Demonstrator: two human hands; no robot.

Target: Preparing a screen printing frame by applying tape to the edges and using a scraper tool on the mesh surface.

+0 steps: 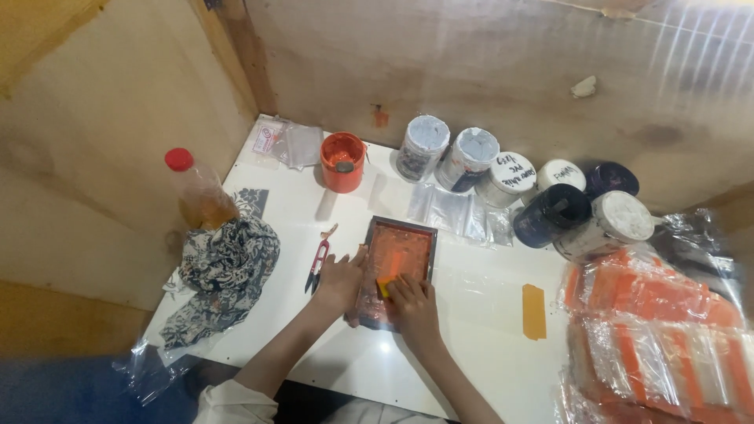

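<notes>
- The left hand point(339, 281) lies on the left edge of a small framed printing screen point(397, 267) smeared with orange ink; its fingers point(355, 263) are spread flat along the frame and press it onto the white table point(471, 330).
- The right hand point(412, 306) rests on the lower part of the screen, its fingers point(400, 284) curled tight round a small yellow-orange squeegee point(386, 284) that touches the inked mesh.
- Just left of the left fingers lies a pair of red thread snips point(318, 263), apart from the hand.
- Further left sit a patterned cloth point(224, 271) and a red-capped bottle point(198, 188) of amber liquid.
- Beyond the fingertips, an open orange ink pot point(342, 161) stands near the wall, with a row of lidded jars point(510, 188) to its right.
- Right of the right fingers an orange strip point(534, 312) lies flat on the table; further right are stacks of clear bags with orange pieces point(652, 338).
</notes>
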